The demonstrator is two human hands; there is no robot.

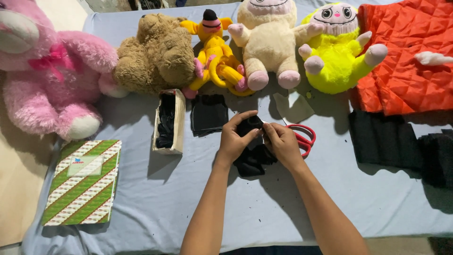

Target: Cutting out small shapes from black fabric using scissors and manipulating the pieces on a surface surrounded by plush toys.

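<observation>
Right in the middle of the table, a piece of black cloth is being worked between both hands, its upper end lifted and its lower folds resting on the sheet. The left hand has its fingers curled shut round the top edge of the cloth, thumb across the front, pinning it up where it can be seen. The right hand meets it from the right, fingers closed in a tight pinch on the same edge, so the two hands are touching over the fabric, looking like a grip meant to keep a small part taut. Just beyond the right hand lie red-handled scissors, set down within easy reach. A little farther off there is a flat square of black cloth, and left of that an open narrow box with more black material in it. A pale cut-out scrap lies far of the scissors. Along the far edge sits a row of soft toys: a pink bear, a brown bear, a yellow doll, a cream plush and a bright yellow plush. Far right is an orange quilted fabric, with dark cloth pieces near it. On the near left lies a green striped book. All of it rests on a pale blue sheet, with beige floor showing at the left.
</observation>
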